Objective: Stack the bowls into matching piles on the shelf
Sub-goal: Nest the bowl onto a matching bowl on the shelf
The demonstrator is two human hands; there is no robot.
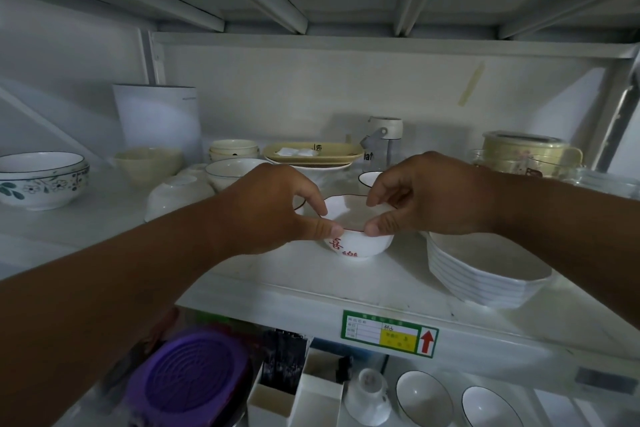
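A small white ceramic bowl with a red rim and red characters (358, 234) sits on the white metal shelf (311, 288), near its front edge, left of a stack of white angular bowls (485, 274). The left hand (273, 208) and right hand (426, 198) each pinch its rim between thumb and fingers.

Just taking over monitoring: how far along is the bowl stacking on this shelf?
Partly done. A pile of white ribbed dishes and a small cream stack already look sorted. In hand: left hand and right hand pinch the rim of the red-lettered bowl, its base on or near the shelf. Left: the floral bowl, cream bowl and upturned white bowl stand single.
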